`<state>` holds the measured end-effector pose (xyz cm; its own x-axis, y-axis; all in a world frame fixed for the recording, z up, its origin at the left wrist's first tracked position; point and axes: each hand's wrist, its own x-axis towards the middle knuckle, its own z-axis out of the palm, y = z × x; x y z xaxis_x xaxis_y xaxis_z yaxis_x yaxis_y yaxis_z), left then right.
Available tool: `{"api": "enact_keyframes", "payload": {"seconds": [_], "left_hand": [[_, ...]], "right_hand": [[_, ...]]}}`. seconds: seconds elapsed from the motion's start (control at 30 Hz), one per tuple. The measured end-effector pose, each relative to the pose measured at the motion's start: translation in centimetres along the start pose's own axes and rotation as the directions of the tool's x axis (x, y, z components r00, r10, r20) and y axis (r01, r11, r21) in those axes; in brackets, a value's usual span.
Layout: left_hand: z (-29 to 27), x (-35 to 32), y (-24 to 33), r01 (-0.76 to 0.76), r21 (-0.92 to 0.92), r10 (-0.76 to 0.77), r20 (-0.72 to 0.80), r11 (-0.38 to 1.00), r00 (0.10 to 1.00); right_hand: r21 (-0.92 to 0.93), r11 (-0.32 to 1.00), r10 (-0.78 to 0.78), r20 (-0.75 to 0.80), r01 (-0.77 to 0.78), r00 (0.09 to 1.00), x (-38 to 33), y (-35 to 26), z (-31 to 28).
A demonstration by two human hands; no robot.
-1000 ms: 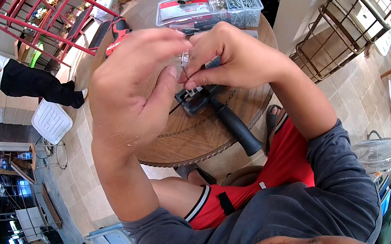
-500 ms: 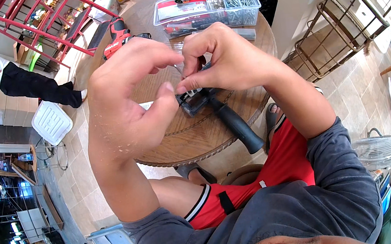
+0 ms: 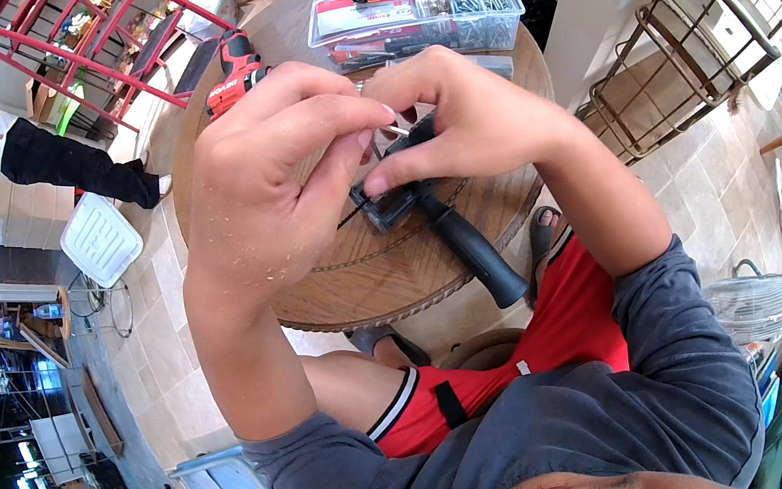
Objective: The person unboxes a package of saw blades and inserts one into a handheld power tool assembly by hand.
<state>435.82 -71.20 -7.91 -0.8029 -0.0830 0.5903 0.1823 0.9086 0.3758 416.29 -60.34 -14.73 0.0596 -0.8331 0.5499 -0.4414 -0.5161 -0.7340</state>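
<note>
My left hand point(image 3: 286, 184) is closed in a pinch, its thumb and forefinger on a small pale stick-like piece point(image 3: 399, 130). Facing it, my right hand point(image 3: 474, 121) curls around the head of a black-handled tool, thumb towards me and fingers on the far side. The tool's thick black handle point(image 3: 474, 247) slants towards me past the table's edge. A squarish black frame point(image 3: 393, 210) at its head shows below my right thumb, with a thin dark rod sticking out to the left. My hands hide most of the head.
Under the tool is a round wooden table point(image 3: 386, 281). A clear organizer case point(image 3: 417, 13) of screws and small parts stands at its far side. Left of that lies a red and black cordless drill point(image 3: 236, 73). A person point(image 3: 60, 162) is at the far left, near a white lid point(image 3: 102, 240).
My left hand has moved right, and its thumb and forefinger, apart before, now pinch the small pale piece. My right thumb has shifted slightly; the tool's handle has stayed in place.
</note>
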Motion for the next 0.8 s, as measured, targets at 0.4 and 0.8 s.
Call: {"api": "enact_keyframes", "payload": {"seconds": [0.4, 0.8], "left_hand": [[0.0, -0.1, 2.2, 0.160, 0.100, -0.160, -0.012, 0.982, 0.987], [-0.8, -0.2, -0.5, 0.011, 0.028, -0.013, 0.053, 1.000, 0.999]], "right_hand": [[0.005, 1.000, 0.007, 0.025, -0.007, 1.000, -0.1, -0.2, -0.8], [0.027, 0.999, 0.037, -0.011, -0.037, 0.999, -0.1, -0.3, -0.2]]}}
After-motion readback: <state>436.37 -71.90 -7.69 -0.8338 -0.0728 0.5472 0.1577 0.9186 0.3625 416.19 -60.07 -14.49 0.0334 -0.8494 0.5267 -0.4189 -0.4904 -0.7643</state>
